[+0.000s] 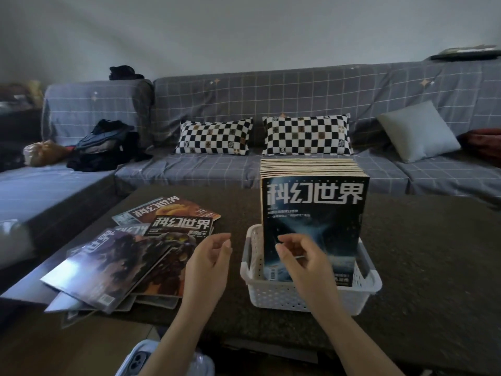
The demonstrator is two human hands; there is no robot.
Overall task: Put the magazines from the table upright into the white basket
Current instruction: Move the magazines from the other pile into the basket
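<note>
A white perforated basket (273, 294) stands on the dark table (428, 261). Several magazines stand upright in it, the front one (314, 213) black-covered with large white characters. Several more magazines lie overlapping flat on the table's left side, topped by a purple-covered one (108, 264). My right hand (301, 259) hovers just in front of the upright black cover, fingers loosely curled, holding nothing. My left hand (210, 263) is between the flat pile and the basket, fingers apart and empty.
A grey checked sofa (189, 169) runs behind the table, with two checkerboard pillows (214, 135), a pale cushion (417, 131) and a heap of dark clothes (105, 146). A phone in a clear case (135, 360) lies below the table's near edge.
</note>
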